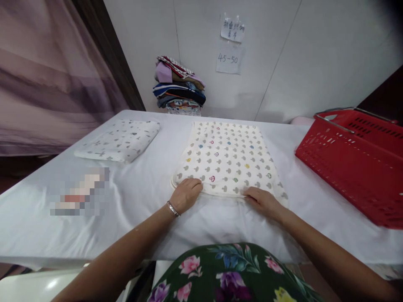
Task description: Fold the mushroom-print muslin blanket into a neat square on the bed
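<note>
A cream mushroom-print cloth [225,161] lies folded in a rough rectangle on the white-covered table, with grey mushrooms and a few coloured ones. At its near left corner, my left hand [186,193] has its fingers closed on the edge; a silver bracelet circles that wrist. My right hand [262,202] grips the near edge farther right, thumb and fingers pressed together on the fabric. The fingertips of both hands are partly hidden. Toward the far left rests another folded cloth [121,140], white with small grey prints.
A red plastic basket [346,167] with a metal handle stands at the right. Behind the table rises a stack of folded fabrics [179,88] against the wall. A blurred-out item [82,193] lies at the left on the white tablecloth [138,226]. Paper signs [229,58] hang on the wall.
</note>
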A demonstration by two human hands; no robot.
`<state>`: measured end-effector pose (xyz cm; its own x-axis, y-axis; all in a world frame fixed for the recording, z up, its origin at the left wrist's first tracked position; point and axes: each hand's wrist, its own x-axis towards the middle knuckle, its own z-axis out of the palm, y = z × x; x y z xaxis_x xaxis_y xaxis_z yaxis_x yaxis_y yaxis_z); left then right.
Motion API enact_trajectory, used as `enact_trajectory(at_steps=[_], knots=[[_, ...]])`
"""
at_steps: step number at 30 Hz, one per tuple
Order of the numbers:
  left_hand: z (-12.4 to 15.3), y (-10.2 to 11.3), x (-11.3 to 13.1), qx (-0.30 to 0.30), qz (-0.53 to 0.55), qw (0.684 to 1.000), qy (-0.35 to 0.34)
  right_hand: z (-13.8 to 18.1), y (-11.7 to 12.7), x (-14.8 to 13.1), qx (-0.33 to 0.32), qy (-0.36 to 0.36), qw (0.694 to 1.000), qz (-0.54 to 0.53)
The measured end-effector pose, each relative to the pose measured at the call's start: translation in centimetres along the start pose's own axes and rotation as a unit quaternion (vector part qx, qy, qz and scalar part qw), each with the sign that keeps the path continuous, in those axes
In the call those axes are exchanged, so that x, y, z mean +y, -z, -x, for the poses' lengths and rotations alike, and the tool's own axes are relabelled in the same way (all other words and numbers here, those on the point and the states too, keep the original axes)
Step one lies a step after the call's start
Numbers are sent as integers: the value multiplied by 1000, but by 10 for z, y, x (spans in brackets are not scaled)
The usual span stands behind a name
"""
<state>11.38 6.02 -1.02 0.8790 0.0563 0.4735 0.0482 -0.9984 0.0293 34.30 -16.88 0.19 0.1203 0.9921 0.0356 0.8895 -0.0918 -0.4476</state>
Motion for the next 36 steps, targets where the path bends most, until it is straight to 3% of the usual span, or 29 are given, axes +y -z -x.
enact_trajectory(at_steps=[5,12,18,23,27,31,36], knots=[[-1,-3,-2,8,-4,1000,1,1,-7,1,59,-3,997,50],[8,1,0,-66,40,997,-13,7,-15,3,49,106,982,151],[8,9,-2,-102,56,993,-21,8,-11,-4,49,114,978,166],[2,10,0,-117,30,993,-7,5,-10,-3,43,77,986,143],[0,11,4,-116,34,993,-4,-1,4,-2,13,-10,1000,14],[-2,7,11,-116,21,993,14,-7,20,-1,-4,-88,991,-99],[-6,3,11,-96,17,995,28,-15,27,1,-50,-117,980,-155]])
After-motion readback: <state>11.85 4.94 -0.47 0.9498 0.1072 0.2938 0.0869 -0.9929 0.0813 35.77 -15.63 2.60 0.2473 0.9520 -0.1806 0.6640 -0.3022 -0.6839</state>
